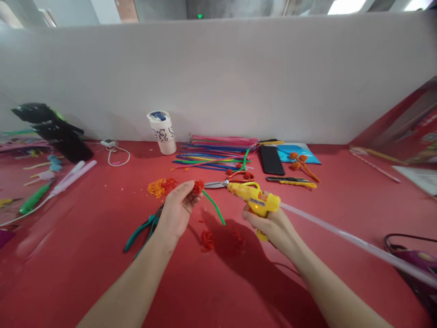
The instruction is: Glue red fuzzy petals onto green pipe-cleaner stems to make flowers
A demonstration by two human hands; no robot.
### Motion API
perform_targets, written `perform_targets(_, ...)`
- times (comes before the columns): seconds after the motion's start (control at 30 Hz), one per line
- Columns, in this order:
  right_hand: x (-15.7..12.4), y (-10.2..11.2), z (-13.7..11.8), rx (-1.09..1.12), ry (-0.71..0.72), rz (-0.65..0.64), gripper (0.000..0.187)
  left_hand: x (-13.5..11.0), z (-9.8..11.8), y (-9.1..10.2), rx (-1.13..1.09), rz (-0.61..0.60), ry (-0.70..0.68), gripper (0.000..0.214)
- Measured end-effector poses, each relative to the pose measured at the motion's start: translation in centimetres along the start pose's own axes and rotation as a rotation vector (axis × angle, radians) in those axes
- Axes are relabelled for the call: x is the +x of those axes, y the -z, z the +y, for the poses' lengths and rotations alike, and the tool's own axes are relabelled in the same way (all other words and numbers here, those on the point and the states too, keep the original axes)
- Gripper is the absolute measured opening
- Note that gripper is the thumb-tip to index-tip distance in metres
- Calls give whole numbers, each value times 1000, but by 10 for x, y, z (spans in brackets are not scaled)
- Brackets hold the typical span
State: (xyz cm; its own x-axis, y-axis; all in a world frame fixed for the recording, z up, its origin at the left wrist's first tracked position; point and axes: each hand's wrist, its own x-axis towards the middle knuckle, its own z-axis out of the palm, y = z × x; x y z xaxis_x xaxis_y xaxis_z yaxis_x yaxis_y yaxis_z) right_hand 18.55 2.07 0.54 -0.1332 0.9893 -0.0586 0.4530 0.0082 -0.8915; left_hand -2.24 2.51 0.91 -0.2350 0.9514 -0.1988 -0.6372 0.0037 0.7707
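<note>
Between the thumb and fingers of my left hand (pixel 179 202) is a red fuzzy flower (pixel 198 187) with a green pipe-cleaner stem (pixel 215 207) slanting down to the right. My right hand (pixel 271 223) grips a yellow hot glue gun (pixel 259 200), its nozzle pointing left toward the flower but apart from it. A long clear glue stick (pixel 341 234) trails from the gun's back. Red shreds (pixel 206 241) lie on the table below my hands. Orange clippings (pixel 156 187) are piled beyond my left hand. Teal-handled pliers (pixel 139 232) lie partly hidden under my left forearm.
Scissors (pixel 218 184) lie behind the glue gun. Farther back are colourful pipe cleaners (pixel 218 150), a white tumbler (pixel 163 132), a black phone (pixel 271 159), a cutter knife (pixel 287 179) and orange flowers (pixel 302 161). A black bottle (pixel 58 132) and a pink-white styling iron (pixel 73 177) are at left.
</note>
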Motion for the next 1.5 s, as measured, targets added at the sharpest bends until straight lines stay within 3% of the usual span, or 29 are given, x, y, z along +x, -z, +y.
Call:
perform_targets(0.07,9,2,5,-166,-5,-88,14,3,0,1,-66,57,84,10)
perform_targets(0.13,17,2,12,-360,3,-98,15,4,1,-1,-123,81,173,14)
perform_targets(0.37,23,-5,24,-674,128,20,31,3,4,-2,-143,36,278,22)
perform_targets(0.5,13,-9,8,-828,329,114,20,8,1,6,-18,7,144,13)
perform_targets(0.57,9,-20,-2,-833,454,24,13,10,1,9,82,-39,-6,14)
perform_targets(0.63,7,-37,-9,-803,612,-231,9,12,2,12,141,-77,-116,18)
perform_targets(0.87,19,-86,-13,-821,695,-309,18,10,6,11,129,-64,-226,16)
perform_targets(1.07,21,-88,-10,-687,699,-281,20,6,6,5,64,-31,-158,15)
perform_targets(1.2,21,-63,-8,-528,592,-173,19,2,6,-1,-7,-19,-102,14)
perform_targets(1.3,19,-38,-9,-399,512,-85,28,-3,4,-6,-42,-21,4,15)
perform_targets(1.4,12,-21,-12,-19,343,-67,15,-9,-3,-9,-21,-47,149,12)
perform_targets(1.5,3,-17,-16,324,206,-65,10,-13,-10,-10,27,-98,201,9)
